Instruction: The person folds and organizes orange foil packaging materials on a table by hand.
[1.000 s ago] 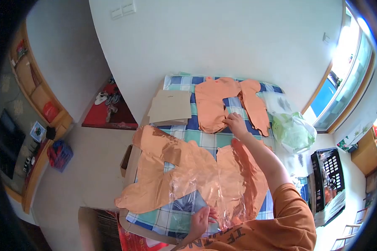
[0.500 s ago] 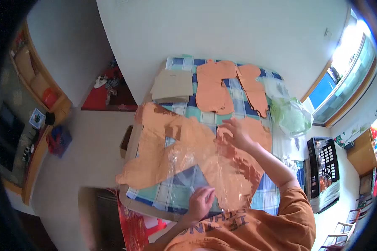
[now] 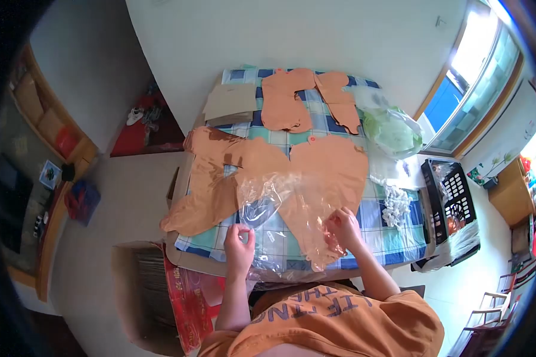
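A clear plastic bag (image 3: 262, 193) lies near the table's front, partly over a large spread-out orange garment (image 3: 330, 163). My left hand (image 3: 240, 249) is closed in a pinch at the left edge of the bag, thumb and fingertips together. Toward the right, my right hand (image 3: 343, 229) has its fingers pinched at the bag's right side, over the garment's lower part. Some cloth under the right fingers shows through the shiny film. Left of the bag, a second orange garment (image 3: 211, 205) lies spread flat, its upper edge darker.
Folded orange garments (image 3: 283, 104) lie at the back of the checked tablecloth (image 3: 384, 241), beside grey cardboard sheets (image 3: 232, 102). A greenish plastic bag (image 3: 393, 131) sits at the right. An open cardboard box (image 3: 125, 285) stands front left, a black crate (image 3: 452, 190) at right.
My right hand has come down from the garment's upper part to the bag's lower right. My left hand has moved left and up. The right garment now lies flatter, and the view has shifted.
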`<state>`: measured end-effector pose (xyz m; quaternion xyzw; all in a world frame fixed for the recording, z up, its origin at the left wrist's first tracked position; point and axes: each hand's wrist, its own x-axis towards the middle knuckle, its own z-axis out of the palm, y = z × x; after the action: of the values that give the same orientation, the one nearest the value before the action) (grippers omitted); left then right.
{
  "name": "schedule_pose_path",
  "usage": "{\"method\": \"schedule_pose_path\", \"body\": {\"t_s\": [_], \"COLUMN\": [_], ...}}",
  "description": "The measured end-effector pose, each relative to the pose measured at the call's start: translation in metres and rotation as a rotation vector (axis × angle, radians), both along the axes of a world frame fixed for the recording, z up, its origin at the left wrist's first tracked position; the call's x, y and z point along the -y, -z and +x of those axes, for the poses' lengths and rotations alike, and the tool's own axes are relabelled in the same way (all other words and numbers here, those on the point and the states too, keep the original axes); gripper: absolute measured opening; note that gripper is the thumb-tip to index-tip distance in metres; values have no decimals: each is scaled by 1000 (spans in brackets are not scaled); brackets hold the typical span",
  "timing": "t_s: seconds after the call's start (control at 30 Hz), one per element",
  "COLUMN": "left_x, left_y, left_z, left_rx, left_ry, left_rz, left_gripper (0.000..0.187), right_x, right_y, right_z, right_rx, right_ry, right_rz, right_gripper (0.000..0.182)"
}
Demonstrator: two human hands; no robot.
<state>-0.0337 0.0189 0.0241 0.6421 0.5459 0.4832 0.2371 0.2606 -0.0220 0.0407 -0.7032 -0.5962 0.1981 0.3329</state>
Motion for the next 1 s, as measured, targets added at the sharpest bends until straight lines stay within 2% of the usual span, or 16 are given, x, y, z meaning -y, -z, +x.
{"method": "schedule_pose_path", "body": {"t_s": [0.07, 0.13, 0.2, 0.27, 0.3, 0.4, 0.43, 0.53, 0.57, 0.67, 0.7, 0.8, 0.87, 0.93, 0.97, 1.0], "left_x": [12, 26, 33, 56, 49, 52, 54, 45, 49, 44, 41, 34, 25, 23, 38, 45], "left_y": [-21, -35, -15, -52, -48, -101, -113, -91, -87, -87, -77, -68, -33, -20, -6, 2], "left_z": [14, 31, 43, 67, 63, 49, 49, 65, 74, 82, 82, 79, 77, 90, 95, 99], "left_rx": [348, 677, 741, 846, 854, 52, -189, 126, 141, 210, 216, 497, 1060, 1380, 1053, 998], "left_ry": [121, 280, 727, 957, 1065, 730, 551, 1037, 1057, 984, 913, 896, 1085, 1300, 1282, 1294], "left_rz": [-177, -306, -456, -426, -500, 158, 361, -93, -184, -322, -276, -749, -1036, -1333, -984, -998], "left_gripper": [20, 25, 47, 64, 79, 90, 101, 102, 99, 90, 71, 53, 37, 35, 36, 39], "right_x": [9, 25, 34, 40, 41, 42, 44, 51, 50, 42, 45, 55, 55, 39, 34, 34], "right_y": [-19, -40, -70, -82, -64, -88, -94, -98, -90, -93, -106, -143, -127, -121, -116, -106], "right_z": [-10, -26, -58, -80, -70, -54, -49, -55, -57, -59, -53, -17, 8, 5, 1, -8], "right_rx": [-255, -327, -366, -287, -607, -406, -378, -423, -214, -273, -323, -345, -200, -445, -579, -731], "right_ry": [-43, -253, -358, -308, -291, -237, -238, -401, -311, -241, -280, -416, -206, -384, -486, -620], "right_rz": [54, 174, 279, 357, 50, 29, -76, 282, 367, 398, 175, 40, 323, 407, 383, 253], "right_gripper": [10, 27, 42, 60, 52, 40, 32, 26, 23, 22, 23, 27, 41, 43, 42, 38]}}
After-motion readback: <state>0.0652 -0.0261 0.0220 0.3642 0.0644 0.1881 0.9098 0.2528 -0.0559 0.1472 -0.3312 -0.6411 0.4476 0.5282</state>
